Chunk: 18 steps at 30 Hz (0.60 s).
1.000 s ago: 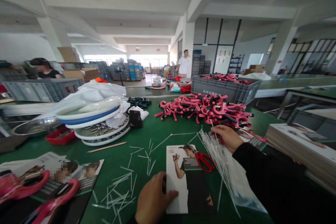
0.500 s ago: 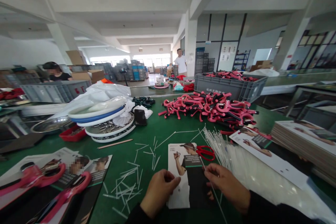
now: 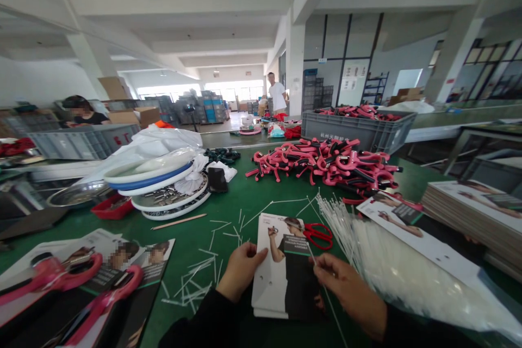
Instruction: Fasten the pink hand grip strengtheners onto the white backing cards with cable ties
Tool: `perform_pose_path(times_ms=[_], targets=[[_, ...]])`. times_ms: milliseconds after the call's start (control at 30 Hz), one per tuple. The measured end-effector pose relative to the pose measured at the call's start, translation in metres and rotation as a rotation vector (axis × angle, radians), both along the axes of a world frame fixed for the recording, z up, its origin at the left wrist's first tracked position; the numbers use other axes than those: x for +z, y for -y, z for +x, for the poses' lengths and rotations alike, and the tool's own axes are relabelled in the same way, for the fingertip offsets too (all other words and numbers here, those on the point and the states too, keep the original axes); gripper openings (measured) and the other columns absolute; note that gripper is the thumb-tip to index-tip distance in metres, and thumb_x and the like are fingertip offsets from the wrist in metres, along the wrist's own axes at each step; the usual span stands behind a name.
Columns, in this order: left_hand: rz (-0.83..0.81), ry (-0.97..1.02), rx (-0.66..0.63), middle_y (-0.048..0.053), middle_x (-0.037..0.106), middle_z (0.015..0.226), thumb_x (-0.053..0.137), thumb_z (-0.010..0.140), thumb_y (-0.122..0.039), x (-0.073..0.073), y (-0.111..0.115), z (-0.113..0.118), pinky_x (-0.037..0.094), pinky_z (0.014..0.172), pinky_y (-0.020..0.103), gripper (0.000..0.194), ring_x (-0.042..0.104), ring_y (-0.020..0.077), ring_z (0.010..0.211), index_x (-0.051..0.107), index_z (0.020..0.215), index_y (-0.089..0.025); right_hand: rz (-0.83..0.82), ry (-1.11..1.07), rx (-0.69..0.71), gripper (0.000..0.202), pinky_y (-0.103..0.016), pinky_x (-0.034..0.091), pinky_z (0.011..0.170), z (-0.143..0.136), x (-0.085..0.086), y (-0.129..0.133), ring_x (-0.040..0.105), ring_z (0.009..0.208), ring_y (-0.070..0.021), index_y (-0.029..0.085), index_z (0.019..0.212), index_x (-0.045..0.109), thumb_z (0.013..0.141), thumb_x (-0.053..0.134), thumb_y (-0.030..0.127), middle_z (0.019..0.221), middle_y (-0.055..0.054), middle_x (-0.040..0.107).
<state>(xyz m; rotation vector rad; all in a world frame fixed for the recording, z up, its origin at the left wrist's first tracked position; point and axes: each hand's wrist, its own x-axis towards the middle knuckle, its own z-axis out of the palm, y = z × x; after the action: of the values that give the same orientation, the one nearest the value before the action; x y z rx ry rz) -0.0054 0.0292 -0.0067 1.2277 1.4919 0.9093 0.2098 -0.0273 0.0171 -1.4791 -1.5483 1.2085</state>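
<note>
My left hand (image 3: 240, 271) pinches the left edge of a small stack of printed cards (image 3: 267, 288). The top card is white and black with a picture of a person, and small holes show in its white part. At the right side of the stack, my right hand (image 3: 351, 285) is closed on a thin white cable tie (image 3: 335, 312), whose tail hangs down toward me. Red-handled scissors (image 3: 319, 235) lie just beyond the cards, their blades hidden. A large bundle of cable ties (image 3: 391, 253) in clear plastic lies right of my right hand.
Cut tie pieces (image 3: 196, 277) litter the green table (image 3: 240, 201). Pink hand grips (image 3: 322, 163) are heaped behind, before a filled grey crate (image 3: 354, 130). Two grips on cards (image 3: 110, 296) lie at left. Card stacks (image 3: 468, 223) stand right. Two people are farther back.
The top card's white lower part and holes now show, where a torn-looking pale edge was before. The cards and my left hand have shifted slightly left and away from me.
</note>
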Motion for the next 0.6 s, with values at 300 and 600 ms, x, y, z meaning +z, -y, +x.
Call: perform_pose_path(times_ms=[300,600], targets=[[0.16,0.012,-0.078,0.001,0.063,0.064,0.052,0.075,-0.046,0.006,0.015,0.004,0.041,0.053,0.026,0.037,0.058,0.0172,0.057,0.054,0.098,-0.017,0.44,0.827,0.145,0.012,-0.029,0.041,0.079,0.03,0.002,-0.076,0.056,0.086,-0.0189,0.019,0.073,0.06,0.077,0.049,0.015,0.086,-0.006,0.061],[0.234,-0.202,0.05,0.006,0.064,0.076,0.056,0.072,-0.036,-0.01,0.014,-0.015,0.043,0.067,0.031,0.02,0.061,0.0208,0.073,0.053,0.078,-0.016,0.338,0.896,-0.08,0.017,-0.045,0.032,0.084,0.041,0.0,-0.085,0.05,0.1,-0.0331,0.01,0.082,0.062,0.078,0.045,0.011,0.099,-0.022,0.057]])
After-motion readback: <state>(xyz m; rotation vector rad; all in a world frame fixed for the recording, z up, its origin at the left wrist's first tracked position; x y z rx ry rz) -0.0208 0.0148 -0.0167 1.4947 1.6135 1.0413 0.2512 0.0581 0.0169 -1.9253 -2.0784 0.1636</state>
